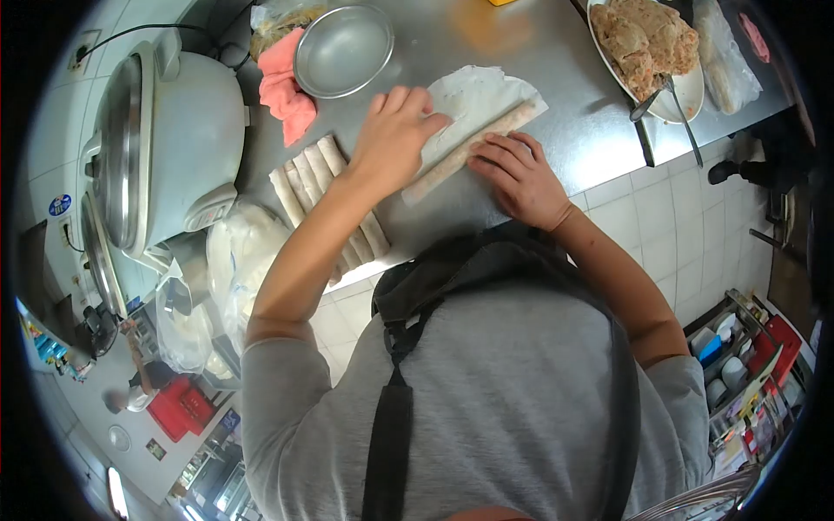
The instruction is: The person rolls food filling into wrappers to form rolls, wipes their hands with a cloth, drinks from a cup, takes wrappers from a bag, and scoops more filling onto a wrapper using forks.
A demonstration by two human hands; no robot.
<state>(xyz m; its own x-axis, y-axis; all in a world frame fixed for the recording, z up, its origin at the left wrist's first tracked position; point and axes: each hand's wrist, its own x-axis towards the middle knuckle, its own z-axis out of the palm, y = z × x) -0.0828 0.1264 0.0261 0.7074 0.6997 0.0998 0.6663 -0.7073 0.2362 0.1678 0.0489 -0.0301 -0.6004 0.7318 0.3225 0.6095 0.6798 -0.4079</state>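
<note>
A thin white wrapper sheet (478, 94) lies on the metal table with a long filled roll (453, 161) slanting across its near side. My left hand (395, 130) is at the sheet's left edge, fingers curled and thumb against the wrapper; the fingertips are partly hidden. My right hand (519, 178) rests its bent fingers over the middle of the roll, its thumb out of sight. Left of my left forearm, several finished rolls (300, 181) lie side by side, partly covered by the arm.
A metal bowl (343, 52) and a pink cloth (285, 95) are at the back left, beside a large lidded cooker (187, 143). Plastic bags (239, 252) sit near the left edge. At the right stands a plate of filling (647, 43) with utensils. Another person (139, 395) is far left.
</note>
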